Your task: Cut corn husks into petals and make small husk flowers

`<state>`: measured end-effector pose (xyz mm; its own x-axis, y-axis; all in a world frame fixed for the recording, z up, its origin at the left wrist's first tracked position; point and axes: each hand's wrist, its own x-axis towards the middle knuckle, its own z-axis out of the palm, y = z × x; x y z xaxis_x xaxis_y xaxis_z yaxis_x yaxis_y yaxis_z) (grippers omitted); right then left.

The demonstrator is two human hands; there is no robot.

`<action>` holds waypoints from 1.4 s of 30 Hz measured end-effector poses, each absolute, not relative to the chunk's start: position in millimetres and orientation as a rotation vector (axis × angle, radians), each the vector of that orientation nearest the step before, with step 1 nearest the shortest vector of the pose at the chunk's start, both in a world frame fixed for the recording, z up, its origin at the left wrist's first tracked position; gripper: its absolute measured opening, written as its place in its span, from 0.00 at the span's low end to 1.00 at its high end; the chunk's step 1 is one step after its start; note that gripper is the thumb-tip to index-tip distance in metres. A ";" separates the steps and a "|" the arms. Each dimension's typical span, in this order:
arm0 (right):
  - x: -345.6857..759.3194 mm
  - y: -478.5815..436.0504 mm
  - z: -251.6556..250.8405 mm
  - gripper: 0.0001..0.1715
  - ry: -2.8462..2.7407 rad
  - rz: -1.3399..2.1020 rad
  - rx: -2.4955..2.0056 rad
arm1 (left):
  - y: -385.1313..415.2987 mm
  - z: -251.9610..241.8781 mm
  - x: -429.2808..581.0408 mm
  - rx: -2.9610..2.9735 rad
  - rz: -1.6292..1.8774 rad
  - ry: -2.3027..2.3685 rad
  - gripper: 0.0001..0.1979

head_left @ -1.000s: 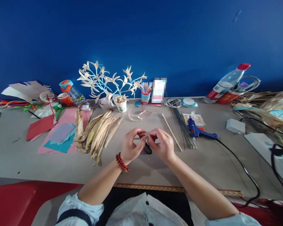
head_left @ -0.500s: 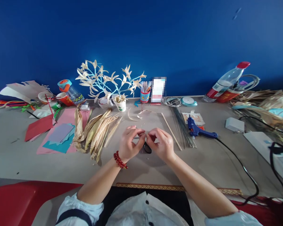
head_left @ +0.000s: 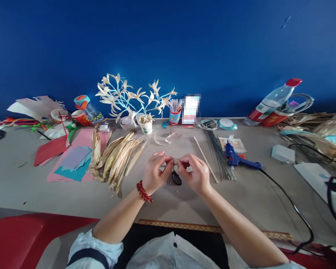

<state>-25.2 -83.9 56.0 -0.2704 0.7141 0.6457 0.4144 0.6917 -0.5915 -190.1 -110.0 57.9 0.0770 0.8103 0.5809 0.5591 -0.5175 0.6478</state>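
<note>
My left hand (head_left: 156, 170), with a red bead bracelet (head_left: 143, 191) at the wrist, pinches thumb and forefinger together over the table's middle. Facing it, my right hand (head_left: 195, 172) is closed in the same kind of pinch, its fingertips a small gap away. Between the fingertips shows a small pale piece (head_left: 176, 162), too tiny to name and mostly covered by the fingers. Under the hands lies a pair of scissors, of which the black handle (head_left: 176, 178) shows. To the left are dried corn husks (head_left: 123, 153); to the right lies a thin pale stick (head_left: 205, 159).
A blue glue gun (head_left: 239, 158) with a trailing black cord lies right of dark wires (head_left: 220, 157). Behind stand husk flowers in a white cup (head_left: 145, 128), a pen cup (head_left: 175, 117) and a phone (head_left: 190, 109). Coloured paper (head_left: 74, 173) lies left, a tilted bottle (head_left: 271, 104) right.
My fingertips have drawn slightly apart, and the small pale piece shows between them. Both hands stay pinched above the scissors. The whole view has shifted a little.
</note>
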 end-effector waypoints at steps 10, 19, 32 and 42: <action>-26.5 -83.1 54.7 0.05 -2.019 0.436 -0.929 | -110.8 55.6 -190.5 2.371 1.349 1.458 0.05; -11.0 -72.4 62.4 0.04 -1.898 0.409 -1.032 | -111.0 56.1 -191.3 2.263 1.430 1.523 0.07; -14.3 -75.1 63.5 0.07 -2.028 0.392 -1.052 | -110.7 55.4 -188.5 2.308 1.399 1.511 0.07; -25.6 -81.6 57.9 0.05 -2.054 0.561 -0.987 | -111.6 52.9 -186.4 2.274 1.416 1.507 0.07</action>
